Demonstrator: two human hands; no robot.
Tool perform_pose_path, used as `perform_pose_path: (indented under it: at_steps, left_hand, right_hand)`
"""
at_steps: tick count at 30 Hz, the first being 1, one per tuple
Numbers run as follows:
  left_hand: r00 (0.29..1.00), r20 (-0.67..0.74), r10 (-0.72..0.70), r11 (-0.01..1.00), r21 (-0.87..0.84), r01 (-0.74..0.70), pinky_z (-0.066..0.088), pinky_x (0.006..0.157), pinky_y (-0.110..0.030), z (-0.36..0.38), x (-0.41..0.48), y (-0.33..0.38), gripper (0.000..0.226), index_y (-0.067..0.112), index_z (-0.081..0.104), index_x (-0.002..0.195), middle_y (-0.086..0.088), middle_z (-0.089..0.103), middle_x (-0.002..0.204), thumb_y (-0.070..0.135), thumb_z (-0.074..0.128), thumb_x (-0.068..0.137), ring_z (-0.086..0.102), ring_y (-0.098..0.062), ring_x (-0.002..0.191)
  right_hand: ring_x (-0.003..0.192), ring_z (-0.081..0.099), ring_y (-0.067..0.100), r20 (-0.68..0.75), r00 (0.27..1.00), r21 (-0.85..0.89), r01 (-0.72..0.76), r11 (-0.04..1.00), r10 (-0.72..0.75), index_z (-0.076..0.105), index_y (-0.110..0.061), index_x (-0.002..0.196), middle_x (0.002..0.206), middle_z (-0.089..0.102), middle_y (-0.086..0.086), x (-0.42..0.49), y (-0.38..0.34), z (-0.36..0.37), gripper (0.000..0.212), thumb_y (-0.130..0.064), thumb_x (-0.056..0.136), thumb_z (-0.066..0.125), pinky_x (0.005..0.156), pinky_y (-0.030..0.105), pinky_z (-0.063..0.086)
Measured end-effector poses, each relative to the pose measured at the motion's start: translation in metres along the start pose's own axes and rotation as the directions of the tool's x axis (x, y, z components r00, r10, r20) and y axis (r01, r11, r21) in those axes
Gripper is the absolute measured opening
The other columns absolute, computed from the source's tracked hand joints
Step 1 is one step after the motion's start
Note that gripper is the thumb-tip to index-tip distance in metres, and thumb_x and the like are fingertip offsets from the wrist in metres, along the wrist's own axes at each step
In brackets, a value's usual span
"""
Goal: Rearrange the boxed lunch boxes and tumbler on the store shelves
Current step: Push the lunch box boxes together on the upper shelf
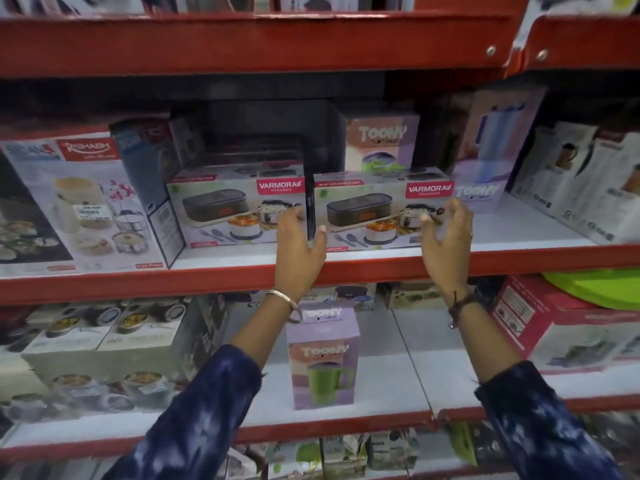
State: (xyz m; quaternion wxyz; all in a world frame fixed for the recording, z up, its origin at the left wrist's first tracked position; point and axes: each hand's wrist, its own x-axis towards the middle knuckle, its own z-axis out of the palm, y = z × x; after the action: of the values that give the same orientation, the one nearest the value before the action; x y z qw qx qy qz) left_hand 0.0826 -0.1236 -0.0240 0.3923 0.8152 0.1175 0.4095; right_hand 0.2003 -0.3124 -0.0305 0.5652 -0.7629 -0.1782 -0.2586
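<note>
Head view, right Varmora box (377,209): a long rectangular printed carton on the middle shelf (519,237). Its long axis runs left to right, parallel to the shelf's front edge, and its printed face looks out at the camera with the red logo patch at upper right.
Left Varmora box (235,206): same carton, same orientation, just beside the right one; a narrow dark gap separates them.
Left hand (300,244): at the right box's left end, thumb on the box front and the other fingers curled into the gap, so it grips that end. A metal bangle sits on the wrist.
Right hand (446,237): at the right box's right end, fingers spread and curved. They overlap the front corner, but I cannot tell whether they press on it. A dark cord is tied round the wrist.
Sleeves: dark blue mottled fabric on both forearms.
Toony box, behind (382,140): upright lilac carton behind the right Varmora box.
Toony box, right (491,147): taller lilac carton, leaning slightly, near the right hand.
Toony tumbler box, lower shelf (323,358): upright lilac carton picturing a green mug, standing alone on the white board below.
Rishabh box (69,202): large carton at far left, picturing tiered containers.
Shelving: red metal front rails, white boards.
</note>
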Motion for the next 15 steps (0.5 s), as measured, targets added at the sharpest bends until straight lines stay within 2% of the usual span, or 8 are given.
perform_pose_path:
  at_steps: [3, 6, 8, 12, 15]
  left_hand:
    - [0.993, 0.062, -0.104, 0.995, 0.003, 0.104, 0.042, 0.102, -0.044, 0.01, 0.014, -0.003, 0.05, 0.001, 0.034, 0.131, -0.019, 0.042, 0.133, 0.021, 0.056, 0.09, 0.045, -0.031, 0.121]
    - [0.982, 0.107, -0.158, 0.987, 0.019, 0.157, 0.039, 0.103, -0.038, 0.017, 0.018, -0.003, 0.047, 0.004, 0.037, 0.131, -0.018, 0.044, 0.137, 0.021, 0.055, 0.091, 0.045, -0.032, 0.125]
    - [0.978, 0.119, -0.174, 0.985, 0.028, 0.171, 0.035, 0.104, -0.034, 0.018, 0.013, 0.001, 0.046, 0.005, 0.037, 0.134, -0.015, 0.043, 0.14, 0.019, 0.053, 0.092, 0.042, -0.03, 0.129]
    - [0.994, 0.028, -0.105, 0.994, 0.001, 0.105, 0.019, 0.106, -0.021, 0.008, -0.004, 0.019, 0.048, 0.012, 0.034, 0.14, -0.006, 0.036, 0.148, 0.022, 0.049, 0.095, 0.029, -0.02, 0.138]
    - [0.995, -0.086, -0.051, 0.997, -0.066, 0.045, 0.03, 0.113, -0.039, -0.007, -0.014, 0.028, 0.045, 0.019, 0.039, 0.138, -0.003, 0.041, 0.144, 0.025, 0.049, 0.095, 0.031, -0.012, 0.134]
  right_hand:
    - [0.14, 0.023, 0.028, 0.073, 0.989, -0.064, -0.124, 0.99, 0.129, 0.017, -0.008, 0.147, 0.154, 0.024, 0.013, 0.023, 0.009, 0.004, 0.062, -0.03, 0.096, 0.047, 0.111, 0.033, 0.021]
    - [0.131, 0.039, 0.03, 0.136, 0.975, -0.009, -0.174, 0.985, 0.174, 0.033, -0.011, 0.138, 0.144, 0.04, 0.013, 0.03, 0.018, 0.007, 0.047, -0.028, 0.096, 0.044, 0.11, 0.039, 0.029]
    - [0.124, 0.046, 0.025, 0.137, 0.975, 0.075, -0.186, 0.98, 0.175, 0.04, -0.015, 0.132, 0.136, 0.048, 0.008, 0.028, 0.021, 0.006, 0.039, -0.027, 0.096, 0.044, 0.108, 0.039, 0.036]
    - [0.118, 0.044, 0.015, -0.026, 0.991, 0.195, -0.126, 0.973, 0.134, 0.039, -0.013, 0.136, 0.133, 0.043, 0.004, 0.012, 0.017, -0.003, 0.041, -0.025, 0.097, 0.044, 0.099, 0.028, 0.037]
    - [0.114, 0.047, 0.013, -0.123, 0.989, 0.291, -0.044, 0.956, 0.083, 0.044, -0.018, 0.131, 0.128, 0.047, 0.0, -0.001, 0.005, -0.01, 0.036, -0.028, 0.096, 0.043, 0.091, 0.02, 0.04]
